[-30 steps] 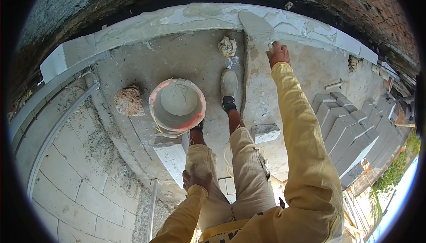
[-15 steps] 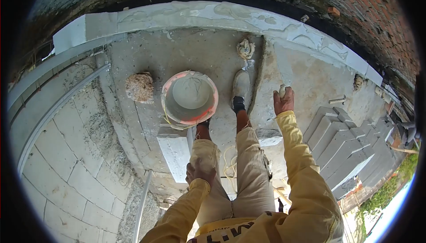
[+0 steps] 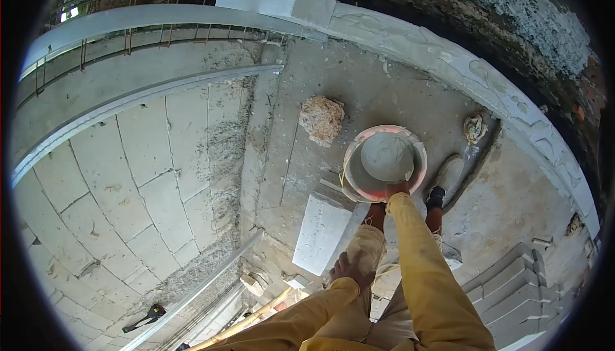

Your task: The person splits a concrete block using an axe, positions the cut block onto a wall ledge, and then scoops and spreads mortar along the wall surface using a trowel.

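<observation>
A bucket [image 3: 419, 158] with a reddish rim stands on the floor with wet grey mortar [image 3: 387, 156] inside. My right hand [image 3: 398, 188] is at its near rim, closed on a trowel handle [image 3: 408, 176]; the blade is hidden in the bucket. My left hand [image 3: 352, 269] rests on my left knee, holding nothing, with its fingers apart. Patches of mortar cover the top of the curved-looking row of white blocks [image 3: 442, 53] beyond the bucket.
A rough lump [image 3: 321, 121] lies left of the bucket, a crumpled bag [image 3: 475, 128] to its right. One white block [image 3: 322, 232] is near my left leg. Stacked grey blocks [image 3: 512, 287] stand lower right. A metal rail [image 3: 147, 94] crosses the left side.
My right hand has moved with the trowel from the block row back to the bucket. The view has swung left. My left hand has stayed on the knee.
</observation>
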Demonstrator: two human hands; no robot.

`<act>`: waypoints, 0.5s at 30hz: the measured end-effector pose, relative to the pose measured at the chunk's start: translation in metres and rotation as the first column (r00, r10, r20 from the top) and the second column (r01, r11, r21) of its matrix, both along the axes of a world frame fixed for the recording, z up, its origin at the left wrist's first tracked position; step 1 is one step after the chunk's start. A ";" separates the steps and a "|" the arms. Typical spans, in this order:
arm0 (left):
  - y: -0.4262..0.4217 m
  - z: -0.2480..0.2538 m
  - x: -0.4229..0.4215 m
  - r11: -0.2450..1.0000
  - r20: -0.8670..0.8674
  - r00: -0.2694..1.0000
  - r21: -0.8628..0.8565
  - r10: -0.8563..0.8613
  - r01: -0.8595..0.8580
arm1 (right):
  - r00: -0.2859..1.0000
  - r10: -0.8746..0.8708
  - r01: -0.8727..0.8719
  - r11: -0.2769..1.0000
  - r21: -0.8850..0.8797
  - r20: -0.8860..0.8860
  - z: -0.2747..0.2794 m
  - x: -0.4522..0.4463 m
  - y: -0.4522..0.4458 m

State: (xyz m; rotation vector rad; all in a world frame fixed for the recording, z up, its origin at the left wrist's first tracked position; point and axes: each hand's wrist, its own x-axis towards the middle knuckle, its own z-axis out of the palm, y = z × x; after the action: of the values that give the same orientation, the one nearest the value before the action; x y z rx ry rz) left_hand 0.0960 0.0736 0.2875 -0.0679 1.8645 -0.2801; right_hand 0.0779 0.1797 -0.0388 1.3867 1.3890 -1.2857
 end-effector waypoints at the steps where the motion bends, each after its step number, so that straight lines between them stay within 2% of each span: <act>1: -0.004 0.001 0.000 1.000 0.006 1.000 0.015 -0.002 0.001 | 0.997 0.081 -0.080 0.992 -0.100 0.000 -0.013 0.000 0.004; 2: -0.006 0.001 -0.002 1.000 0.027 1.000 0.013 0.003 -0.003 | 0.998 0.068 -0.067 0.975 -0.214 -0.006 -0.006 -0.002 0.016; 4: -0.010 0.001 -0.006 1.000 0.029 1.000 0.023 0.002 -0.002 | 0.993 -0.119 0.118 0.914 -0.388 0.021 0.030 -0.003 0.044; 5: -0.012 0.002 -0.008 1.000 0.029 1.000 0.028 0.003 -0.004 | 0.976 -0.214 0.205 0.877 -0.435 0.029 0.060 -0.003 0.057; 6: -0.013 0.003 -0.011 0.999 0.035 0.999 0.032 0.020 -0.021 | 0.953 -0.303 0.279 0.870 -0.407 0.007 0.103 -0.008 0.069; 9: -0.019 0.004 -0.020 0.997 0.044 0.997 0.045 0.057 -0.059 | 0.863 -0.504 0.424 0.762 -0.489 -0.037 0.141 0.020 0.064; 12: -0.026 0.005 -0.026 0.995 0.050 0.996 0.057 0.080 -0.083 | 0.828 -0.545 0.390 0.725 -0.568 -0.127 0.187 0.009 0.059; 15: -0.032 0.006 -0.032 0.991 0.061 0.993 0.075 0.103 -0.107 | 0.717 -0.645 0.393 0.687 -0.611 -0.265 0.211 -0.021 0.046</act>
State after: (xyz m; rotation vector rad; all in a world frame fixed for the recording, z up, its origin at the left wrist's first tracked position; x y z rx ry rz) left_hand 0.0637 0.0418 0.2935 -0.1030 1.8071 -0.1344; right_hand 0.0568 0.2257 0.1720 1.1675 0.7842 -2.3223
